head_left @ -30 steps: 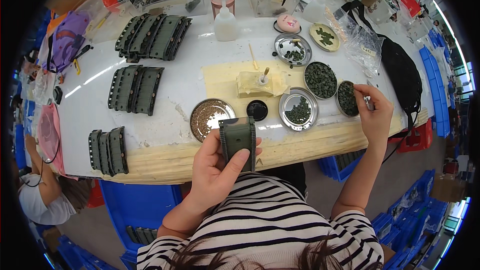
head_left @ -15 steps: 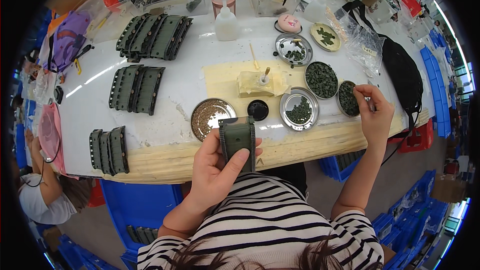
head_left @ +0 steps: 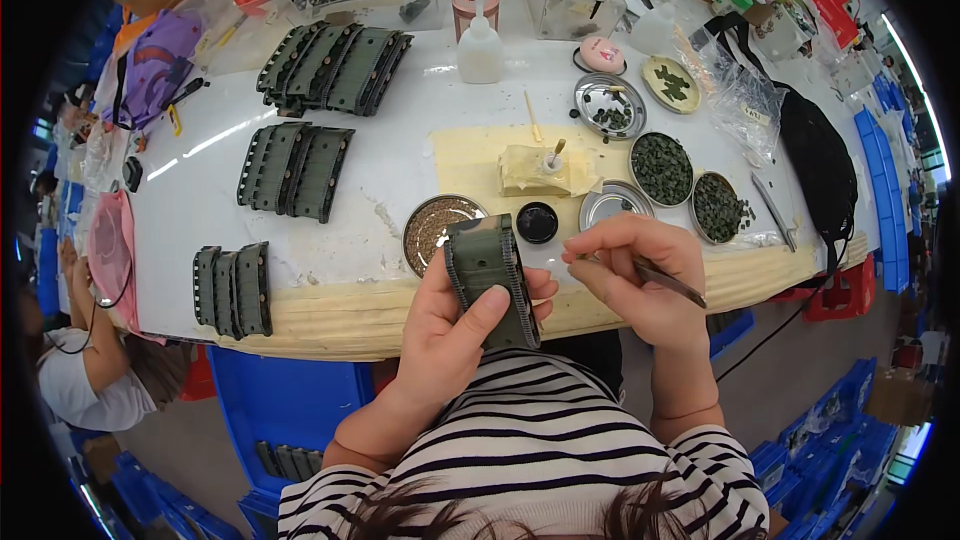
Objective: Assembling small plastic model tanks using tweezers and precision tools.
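Fingers and thumb of the left hand (head_left: pixel 440 340) are closed around a dark-green curved piece (head_left: pixel 490 285), the thumb pressed flat on its face and the other fingertips showing past its right edge. It is held up in front of the striped shirt (head_left: pixel 510 440), over the near edge of the tabletop (head_left: pixel 390 160), its upper end leaning slightly left. Just to its right, apart from it, the right hand (head_left: pixel 650 275) has its thumb and forefinger pinched nearly together, with a slim metal tool (head_left: pixel 680 285) running back across the palm; whether its tip grips anything cannot be told.

The piece is a bowed strip with toothed ridges along its long sides, a small dark hole in its face and a brownish patch near the top. Beyond it stand a dish of brown granules (head_left: pixel 406 235) and a round black pot (head_left: pixel 537 223); similar green pieces (head_left: pixel 333 68) lie in three groups on the left.
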`<state>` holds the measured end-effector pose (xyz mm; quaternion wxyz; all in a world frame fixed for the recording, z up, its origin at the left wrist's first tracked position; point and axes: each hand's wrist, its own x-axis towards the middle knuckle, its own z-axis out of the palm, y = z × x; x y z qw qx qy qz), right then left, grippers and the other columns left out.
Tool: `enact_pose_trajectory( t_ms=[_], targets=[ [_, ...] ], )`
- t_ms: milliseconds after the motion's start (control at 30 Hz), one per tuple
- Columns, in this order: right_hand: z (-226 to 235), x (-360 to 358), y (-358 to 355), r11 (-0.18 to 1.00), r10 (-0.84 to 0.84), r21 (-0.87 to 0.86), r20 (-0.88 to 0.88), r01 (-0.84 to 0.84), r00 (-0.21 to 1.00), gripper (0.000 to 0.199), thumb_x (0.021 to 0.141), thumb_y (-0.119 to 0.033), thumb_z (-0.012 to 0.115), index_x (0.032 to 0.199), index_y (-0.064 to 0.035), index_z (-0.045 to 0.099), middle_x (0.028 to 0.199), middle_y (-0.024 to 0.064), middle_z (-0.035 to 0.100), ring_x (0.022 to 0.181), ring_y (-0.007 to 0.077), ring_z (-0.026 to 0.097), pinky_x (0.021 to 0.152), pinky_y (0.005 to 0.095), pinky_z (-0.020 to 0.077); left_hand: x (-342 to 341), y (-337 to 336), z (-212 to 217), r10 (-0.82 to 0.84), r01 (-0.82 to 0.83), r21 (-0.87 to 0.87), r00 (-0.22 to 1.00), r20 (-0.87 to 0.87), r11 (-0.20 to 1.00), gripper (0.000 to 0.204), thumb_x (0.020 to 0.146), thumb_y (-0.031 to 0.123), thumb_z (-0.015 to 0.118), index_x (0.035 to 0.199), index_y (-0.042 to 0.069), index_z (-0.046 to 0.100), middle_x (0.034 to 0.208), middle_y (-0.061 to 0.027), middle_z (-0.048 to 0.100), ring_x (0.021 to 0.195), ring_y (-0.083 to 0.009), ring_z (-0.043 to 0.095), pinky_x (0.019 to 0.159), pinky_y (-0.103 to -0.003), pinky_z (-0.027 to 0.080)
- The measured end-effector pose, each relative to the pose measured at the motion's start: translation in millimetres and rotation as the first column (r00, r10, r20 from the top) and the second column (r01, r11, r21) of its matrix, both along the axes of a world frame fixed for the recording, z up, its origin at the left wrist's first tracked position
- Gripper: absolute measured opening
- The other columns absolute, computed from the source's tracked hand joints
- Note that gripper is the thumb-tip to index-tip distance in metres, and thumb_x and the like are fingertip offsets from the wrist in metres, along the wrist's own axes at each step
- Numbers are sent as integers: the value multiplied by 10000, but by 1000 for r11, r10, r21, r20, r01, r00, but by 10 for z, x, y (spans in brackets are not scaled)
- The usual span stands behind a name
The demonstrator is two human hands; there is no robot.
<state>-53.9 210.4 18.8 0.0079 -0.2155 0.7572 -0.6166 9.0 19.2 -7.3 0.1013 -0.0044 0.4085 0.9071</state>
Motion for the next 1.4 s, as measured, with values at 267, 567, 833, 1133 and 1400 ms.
enact_pose_trajectory(
  t_ms=[267,567,833,1133,1400],
  targets=[
    [-54,-22,-122,997,34,-66,-112,-41,993,196,751,55,700,924,-36,722,690,-3,636,512,10,448,448,161,299,29,-38,21,35,-48,-154,996,-83,987,394,954,20,469,1322,2,329,1201,-192,568,1091,-253,594,926,-364,501],
    [127,81,-169,997,-34,55,-171,44,985,173,710,43,741,861,-24,690,738,53,648,572,85,565,467,205,386,107,14,-78,91,-256,-555,947,-308,792,394,878,-12,576,1243,-88,452,1064,-156,640,911,-155,638,797,-249,493],
    [248,67,-310,974,64,216,-560,72,826,256,665,-8,721,909,-13,644,781,84,613,644,229,604,547,305,460,59,26,46,-19,-416,-736,865,-502,534,523,790,-53,624,1295,-53,488,991,-203,643,810,-251,665,713,-271,507],
    [216,67,-317,956,99,277,-620,99,779,308,645,-15,705,946,-2,640,795,76,594,617,206,574,520,296,434,18,36,16,-40,-539,-700,778,-627,469,598,742,-68,617,1323,-33,478,856,-176,613,692,-265,621,641,-312,501],
    [200,84,-317,943,149,321,-645,89,750,344,638,-6,709,976,5,644,819,78,611,628,195,586,513,286,428,10,22,23,-29,-561,-693,768,-640,452,631,730,-65,617,1341,-28,463,826,-166,605,655,-259,602,610,-314,496]
  ],
)
